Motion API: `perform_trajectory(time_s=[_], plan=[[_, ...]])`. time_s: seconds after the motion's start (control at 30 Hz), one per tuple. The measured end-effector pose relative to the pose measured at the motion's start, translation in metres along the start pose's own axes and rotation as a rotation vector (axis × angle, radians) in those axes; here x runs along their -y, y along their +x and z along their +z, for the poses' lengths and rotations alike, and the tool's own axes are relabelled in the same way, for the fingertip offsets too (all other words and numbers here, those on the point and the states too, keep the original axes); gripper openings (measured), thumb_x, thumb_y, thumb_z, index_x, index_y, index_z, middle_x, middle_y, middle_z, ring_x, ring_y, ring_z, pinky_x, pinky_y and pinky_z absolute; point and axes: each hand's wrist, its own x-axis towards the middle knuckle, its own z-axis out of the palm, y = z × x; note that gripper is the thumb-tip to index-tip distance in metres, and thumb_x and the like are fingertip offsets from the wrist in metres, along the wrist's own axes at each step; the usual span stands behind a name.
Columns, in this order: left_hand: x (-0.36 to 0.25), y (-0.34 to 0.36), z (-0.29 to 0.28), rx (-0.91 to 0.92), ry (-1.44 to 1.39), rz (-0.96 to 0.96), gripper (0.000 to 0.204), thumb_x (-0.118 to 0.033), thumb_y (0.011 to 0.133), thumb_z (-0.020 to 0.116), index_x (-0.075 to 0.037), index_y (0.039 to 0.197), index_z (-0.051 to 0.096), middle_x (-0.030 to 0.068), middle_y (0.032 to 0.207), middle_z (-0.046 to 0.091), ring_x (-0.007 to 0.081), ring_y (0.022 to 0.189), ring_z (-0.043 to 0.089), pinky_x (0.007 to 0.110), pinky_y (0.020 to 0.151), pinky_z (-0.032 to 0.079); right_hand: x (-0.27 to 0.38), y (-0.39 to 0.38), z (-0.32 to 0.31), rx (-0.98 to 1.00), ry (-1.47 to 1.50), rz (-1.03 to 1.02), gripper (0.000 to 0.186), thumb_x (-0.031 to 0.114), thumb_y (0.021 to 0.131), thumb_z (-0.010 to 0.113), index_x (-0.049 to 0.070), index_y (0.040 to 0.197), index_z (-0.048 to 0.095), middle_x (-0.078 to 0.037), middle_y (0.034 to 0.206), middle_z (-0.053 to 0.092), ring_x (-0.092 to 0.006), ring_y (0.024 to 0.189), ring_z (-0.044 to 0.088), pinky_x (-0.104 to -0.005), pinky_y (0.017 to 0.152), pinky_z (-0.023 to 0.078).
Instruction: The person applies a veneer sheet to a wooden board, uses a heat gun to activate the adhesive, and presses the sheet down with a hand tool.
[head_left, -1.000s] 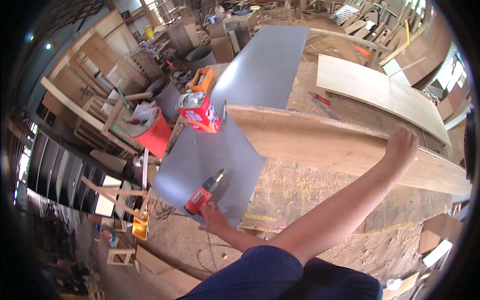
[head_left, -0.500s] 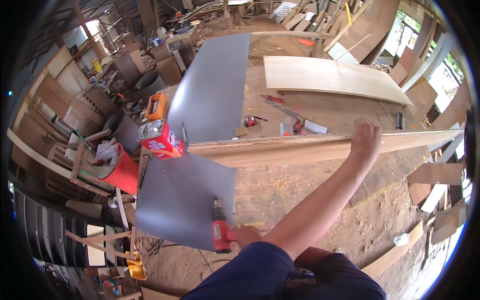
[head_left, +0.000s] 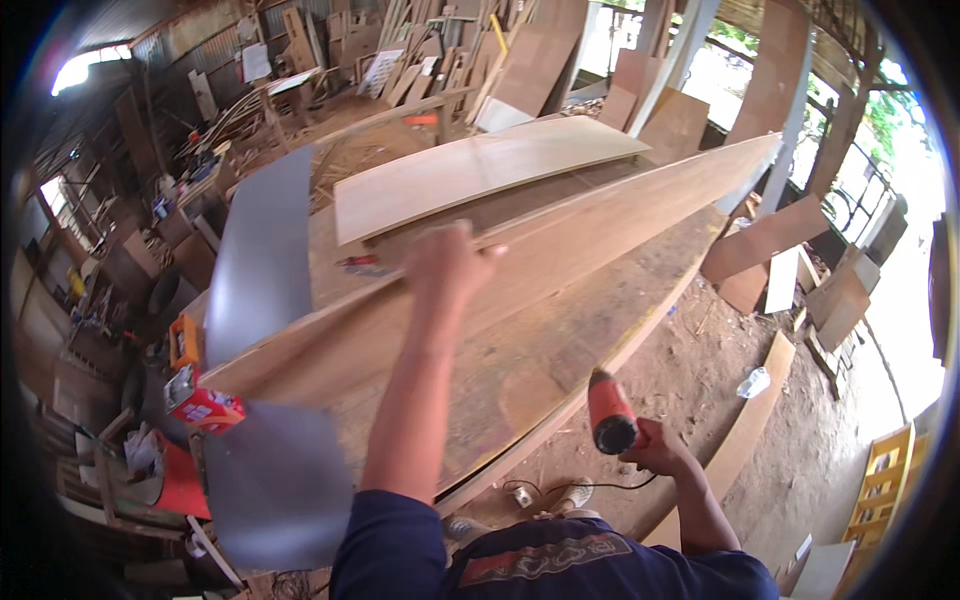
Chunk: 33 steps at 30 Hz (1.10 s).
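Head view, left hand (head_left: 448, 265): your grip closed over the upright board (head_left: 545, 262)
Right hand (head_left: 658, 450): fully closed around the red heat gun (head_left: 606, 404)

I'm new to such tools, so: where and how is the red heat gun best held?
Probably best to grip the red heat gun by its handle, coming from the right, as the right hand does. The handle juts rightward off the barrel, while the tapered nozzle points away, toward the table, so that hold should stay clear of the nozzle.
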Motion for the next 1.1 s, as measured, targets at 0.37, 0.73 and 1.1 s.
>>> perform_trajectory(time_s=[0.37,0.73,1.1], plan=[[-0.018,0.006,0.013,-0.127,0.077,-0.041,0.061,-0.058,0.080,0.090,-0.014,0.121,0.080,0.0118,0.115,0.081,0.0321,0.110,0.077,0.046,0.094,0.060,-0.023,-0.063,-0.289,-0.575,-0.003,-0.534,0.062,0.003,0.078,0.088,0.004,0.136,0.068,-0.002,0.102,0.078,-0.0088,0.097,0.071,-0.0295,0.083,0.058],[-0.038,-0.008,0.036,-0.359,0.144,-0.069,0.068,-0.054,0.063,0.099,-0.011,0.112,0.078,0.0131,0.085,0.076,0.0349,0.079,0.074,0.046,0.072,0.057,0.021,-0.091,-0.460,-0.941,0.072,-0.464,0.039,0.032,0.103,0.075,0.002,0.127,0.071,-0.002,0.096,0.074,-0.0067,0.073,0.059,-0.0266,0.062,0.048],[0.030,-0.020,0.106,-0.810,0.350,0.160,0.102,-0.092,0.063,0.079,-0.003,0.113,0.076,0.0160,0.096,0.076,0.0394,0.084,0.073,0.048,0.071,0.056,0.110,-0.020,-0.554,-1.093,-0.189,-0.592,0.060,0.041,0.107,0.068,0.002,0.151,0.056,-0.007,0.096,0.073,-0.0099,0.064,0.063,-0.0256,0.056,0.051]])
